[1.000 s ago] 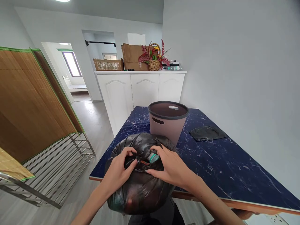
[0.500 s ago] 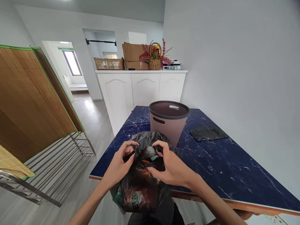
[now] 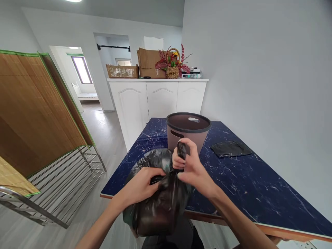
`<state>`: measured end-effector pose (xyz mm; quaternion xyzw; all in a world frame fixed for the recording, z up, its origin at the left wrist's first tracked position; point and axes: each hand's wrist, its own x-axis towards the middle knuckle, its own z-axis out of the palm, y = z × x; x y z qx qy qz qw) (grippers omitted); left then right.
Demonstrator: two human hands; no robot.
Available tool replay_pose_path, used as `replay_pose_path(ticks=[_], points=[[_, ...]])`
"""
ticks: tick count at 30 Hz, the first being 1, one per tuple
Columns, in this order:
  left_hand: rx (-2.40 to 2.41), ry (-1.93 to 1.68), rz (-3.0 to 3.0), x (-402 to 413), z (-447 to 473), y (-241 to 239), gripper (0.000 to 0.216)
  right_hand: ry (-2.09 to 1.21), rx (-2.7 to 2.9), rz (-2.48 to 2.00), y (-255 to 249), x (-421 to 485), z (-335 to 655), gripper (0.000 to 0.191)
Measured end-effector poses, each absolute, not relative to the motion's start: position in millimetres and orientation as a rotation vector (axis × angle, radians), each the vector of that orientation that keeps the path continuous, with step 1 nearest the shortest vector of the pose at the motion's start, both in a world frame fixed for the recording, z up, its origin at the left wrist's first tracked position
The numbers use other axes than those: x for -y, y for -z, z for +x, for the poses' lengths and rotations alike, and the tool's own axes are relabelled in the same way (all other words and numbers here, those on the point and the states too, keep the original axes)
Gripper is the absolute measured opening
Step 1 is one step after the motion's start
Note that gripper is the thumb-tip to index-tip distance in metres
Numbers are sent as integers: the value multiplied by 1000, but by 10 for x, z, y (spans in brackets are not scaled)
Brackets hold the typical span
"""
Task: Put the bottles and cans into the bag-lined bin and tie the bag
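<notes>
A full black garbage bag (image 3: 155, 214) sits at the near edge of the table, its thin film letting darker contents show through. My right hand (image 3: 190, 169) is closed around a gathered, twisted end of the bag, which pokes up between thumb and fingers. On the bag's near left side lies my left hand (image 3: 145, 183), thumb and fingers pinching the film below the gathered part. Right behind the bag stands a pinkish-brown trash can (image 3: 188, 138) with a dark rim and cut-out handles; its inside shows no liner.
A folded black plastic bag (image 3: 230, 149) lies on the blue marbled table (image 3: 249, 183) to the right. White cabinets (image 3: 162, 100) behind hold cardboard boxes (image 3: 151, 62) and a flower basket (image 3: 172, 72). A metal rack (image 3: 64, 180) with bamboo mats (image 3: 38, 103) stands left.
The bag's mouth, held apart by both hands before, is now drawn together. My right hand has risen with the gathered end in its grip; my left hand has shifted slightly right and down.
</notes>
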<state>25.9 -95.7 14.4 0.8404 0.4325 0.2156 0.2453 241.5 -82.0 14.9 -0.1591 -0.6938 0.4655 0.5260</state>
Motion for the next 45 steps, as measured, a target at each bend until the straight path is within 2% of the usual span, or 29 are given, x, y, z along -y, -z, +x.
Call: replay_pose_path(ticks=[3,6,12,17,22,25,29,31,35,38,42,45], points=[[-1228,-509,2351,923,198,-60,30,-1293,1392,-414,-128,759,2434,64],[-1287,-509,2381,892,186,23,36,-1271,1356,-497,-8,775,2488,72],[-1335,-601,2282,914,168,109,25,-1217,1239,-639,433,1052,2765,87],[-1375,-614,2281,924,108,159,26,-1321,915,-806,800,1392,2905,70],[-1420,-609,2280,923,92,173,29,-1299,881,-1006,998,1508,2792,82],[-1390,-648,2270,928,105,163,29,-1213,1108,-1079,935,1407,2606,77],[-1319,-781,2146,973,78,102,31,-1003,1215,-1088,682,1309,2372,48],[-1289,-939,2021,1013,28,43,37,-947,1176,-968,538,1309,2323,41],[-1257,-1228,1707,1084,-96,-116,41,-1114,1085,-581,267,1253,2311,37],[-1256,-1296,1604,1104,-149,-254,46,-1197,1155,-486,95,1114,2239,36],[-1391,-1204,1778,1133,-185,-452,47,-1332,1288,-638,-15,911,2013,43],[-1455,-1106,2061,1176,-232,-584,42,-1208,1458,-855,-42,837,1857,38]])
